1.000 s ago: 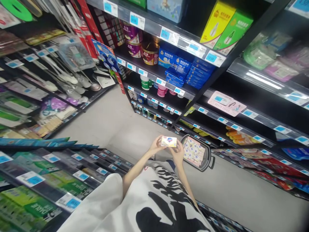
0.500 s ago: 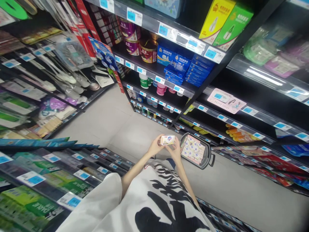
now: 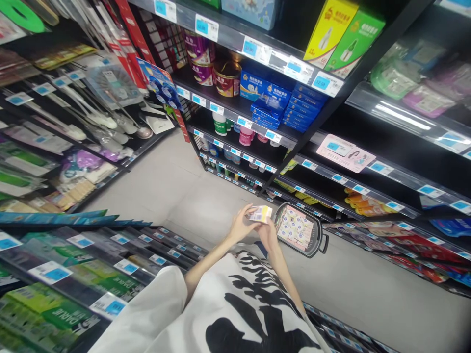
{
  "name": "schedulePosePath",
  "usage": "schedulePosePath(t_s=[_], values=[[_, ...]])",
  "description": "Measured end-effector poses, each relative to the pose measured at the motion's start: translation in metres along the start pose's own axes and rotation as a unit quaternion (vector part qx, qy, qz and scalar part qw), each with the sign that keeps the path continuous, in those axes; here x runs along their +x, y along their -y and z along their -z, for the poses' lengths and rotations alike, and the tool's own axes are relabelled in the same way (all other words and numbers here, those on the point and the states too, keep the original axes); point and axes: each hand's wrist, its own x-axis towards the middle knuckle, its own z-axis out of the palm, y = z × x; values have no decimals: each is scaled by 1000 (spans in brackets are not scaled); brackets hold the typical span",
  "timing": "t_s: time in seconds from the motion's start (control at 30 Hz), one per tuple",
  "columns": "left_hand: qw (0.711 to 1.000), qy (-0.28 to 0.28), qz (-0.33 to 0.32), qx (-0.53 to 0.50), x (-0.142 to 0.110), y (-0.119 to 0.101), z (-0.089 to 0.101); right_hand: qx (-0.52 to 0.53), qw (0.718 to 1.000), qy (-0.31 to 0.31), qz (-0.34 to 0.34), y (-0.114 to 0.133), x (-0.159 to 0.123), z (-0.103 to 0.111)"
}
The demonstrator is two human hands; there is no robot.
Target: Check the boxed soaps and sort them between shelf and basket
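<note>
A small white and yellow box of soap (image 3: 260, 214) is held up in front of my body, between both hands. My left hand (image 3: 242, 224) grips its left end with the fingers along the top and side. My right hand (image 3: 268, 232) holds it from below and at the right end. Just to the right of my hands, a dark shopping basket (image 3: 319, 230) stands on the floor. Several similar small boxes (image 3: 294, 226) lie side by side inside it.
Shelves (image 3: 257, 133) ahead carry blue boxes (image 3: 303, 107), tins (image 3: 226, 78) and bottles. A rack of brushes and utensils (image 3: 106, 113) stands at left. Close by on the lower left is another shelf with green packs (image 3: 47, 311). Grey floor (image 3: 165, 176) runs between them.
The box of soap has been turned and tilted in my hands, so its front label no longer faces me squarely. Both hands have shifted their hold on it. The basket stays in place.
</note>
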Motion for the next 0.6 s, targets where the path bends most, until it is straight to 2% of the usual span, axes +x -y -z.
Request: schedulePosePath(t_s=[0.07,0.17,0.27,0.43,0.6], values=[[999,-1,-44,15,1,-7,-2,57,998,21,-24,5,-5,-1],[996,11,-88,11,4,-15,-6,55,998,-13,-16,6,-10,0],[995,27,-93,-7,5,-18,-12,29,999,-39,6,3,-11,4],[994,46,-102,-7,4,-14,-15,52,999,-15,0,1,-12,9],[992,46,-118,2,4,-11,-15,25,998,-38,33,1,-12,9]])
